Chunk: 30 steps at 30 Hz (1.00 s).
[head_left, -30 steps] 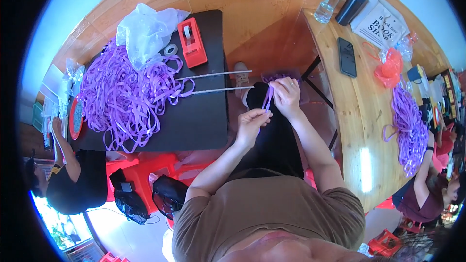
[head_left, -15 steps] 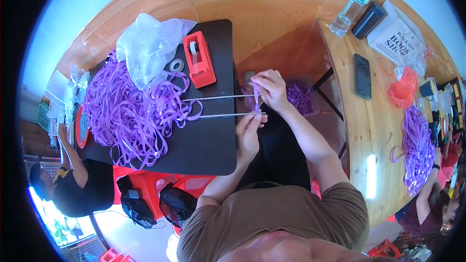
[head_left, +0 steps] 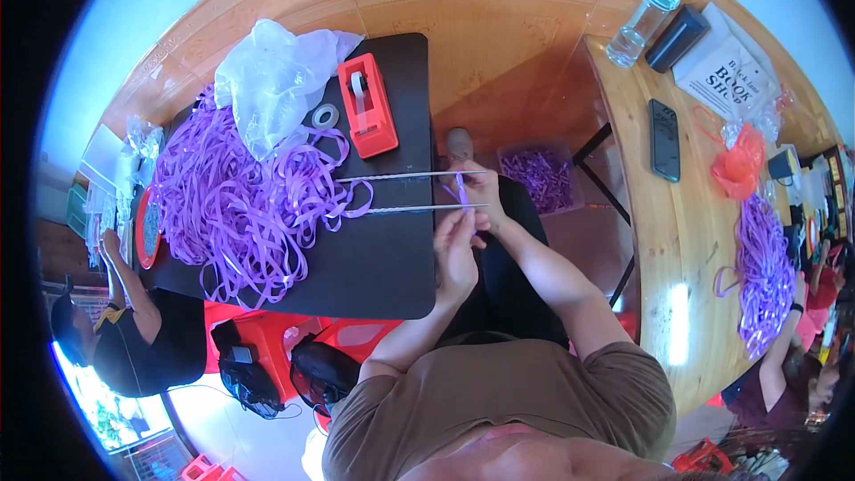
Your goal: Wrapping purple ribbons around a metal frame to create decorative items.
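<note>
Two thin metal rods (head_left: 407, 208) stick out side by side past the right edge of the dark table. A narrow purple ribbon (head_left: 461, 189) spans the gap between their free ends. Fingertips of my left hand (head_left: 456, 254) are pinched on the ribbon at the nearer rod. My right hand (head_left: 485, 196) is bent round the far rod's tip, beside the ribbon; its fingertips are partly hidden, so its hold is unclear. A big heap of purple ribbon (head_left: 236, 205) covers the table's left part, and one loop of it reaches the rods.
On the dark table (head_left: 383, 276) are a red tape dispenser (head_left: 367, 107), a tape roll (head_left: 325, 116) and a plastic bag (head_left: 272, 80). A bin of purple pieces (head_left: 539, 176) stands on the floor. The wooden table (head_left: 663, 240) holds a phone (head_left: 664, 140), a bottle (head_left: 641, 22) and more ribbon (head_left: 766, 272). Other people sit left and right.
My right hand has come down from above the far rod to beside its tip, and the ribbon's upper end has dropped with it. The left hand stays at the nearer rod.
</note>
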{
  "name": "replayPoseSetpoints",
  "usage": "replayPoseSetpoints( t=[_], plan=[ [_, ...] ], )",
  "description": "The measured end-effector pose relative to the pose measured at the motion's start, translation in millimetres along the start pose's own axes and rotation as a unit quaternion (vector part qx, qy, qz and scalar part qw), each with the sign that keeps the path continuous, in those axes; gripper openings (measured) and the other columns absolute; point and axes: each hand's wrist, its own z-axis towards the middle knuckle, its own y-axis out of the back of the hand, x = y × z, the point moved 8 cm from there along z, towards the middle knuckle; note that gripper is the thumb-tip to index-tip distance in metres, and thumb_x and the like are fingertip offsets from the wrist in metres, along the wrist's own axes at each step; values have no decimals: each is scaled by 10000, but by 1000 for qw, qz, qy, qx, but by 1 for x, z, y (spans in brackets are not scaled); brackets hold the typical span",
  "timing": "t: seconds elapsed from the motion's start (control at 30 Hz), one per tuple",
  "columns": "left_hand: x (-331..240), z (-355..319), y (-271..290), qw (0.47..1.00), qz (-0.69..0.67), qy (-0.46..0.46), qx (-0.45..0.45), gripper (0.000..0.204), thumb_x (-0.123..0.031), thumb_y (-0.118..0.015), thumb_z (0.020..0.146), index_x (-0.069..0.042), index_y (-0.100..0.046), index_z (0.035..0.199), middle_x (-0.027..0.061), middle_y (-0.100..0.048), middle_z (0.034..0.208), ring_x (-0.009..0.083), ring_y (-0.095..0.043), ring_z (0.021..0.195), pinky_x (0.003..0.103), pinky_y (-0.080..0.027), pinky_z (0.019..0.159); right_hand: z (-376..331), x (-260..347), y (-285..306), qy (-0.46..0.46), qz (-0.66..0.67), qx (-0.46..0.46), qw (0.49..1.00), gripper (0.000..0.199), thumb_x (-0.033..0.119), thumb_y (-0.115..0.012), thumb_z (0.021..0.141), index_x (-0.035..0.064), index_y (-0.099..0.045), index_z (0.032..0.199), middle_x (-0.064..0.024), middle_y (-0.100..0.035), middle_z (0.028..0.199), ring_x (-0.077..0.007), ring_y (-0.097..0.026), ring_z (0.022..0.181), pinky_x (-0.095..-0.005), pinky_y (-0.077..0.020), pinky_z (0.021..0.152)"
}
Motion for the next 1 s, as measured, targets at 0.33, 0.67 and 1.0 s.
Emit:
replayPoseSetpoints(
  t=[0.33, 0.67, 1.0],
  plan=[
    [-9, -74, 15, 988, 146, -26, 51, 126, -31, -614, 884, -1, -678, 989, 82, -649, 1018, 116, -598, 933, 226, -451, 818, -81, 8, -5, -136, 60, 53, 987, 69, 18, -694, 768, 7, -636, 803, 18, -591, 715, -54, -541, 680, -221, -450, 609],
    [-18, -107, 36, 978, 193, 62, 47, 96, -35, -666, 848, -31, -717, 929, -14, -598, 852, 37, -499, 692, 168, -363, 582, -173, 17, -4, -235, 139, 68, 960, 79, -58, -648, 778, 8, -651, 820, 5, -642, 757, -65, -579, 709, -219, -465, 649],
    [1, -110, 52, 962, 98, 246, 61, 138, -64, -662, 856, -11, -700, 977, 57, -671, 835, 27, -431, 479, 179, -260, 396, -248, 20, -16, -388, 161, 148, 895, 121, -135, -607, 729, -19, -622, 759, -80, -641, 713, -137, -611, 633, -252, -491, 572]
  ],
)
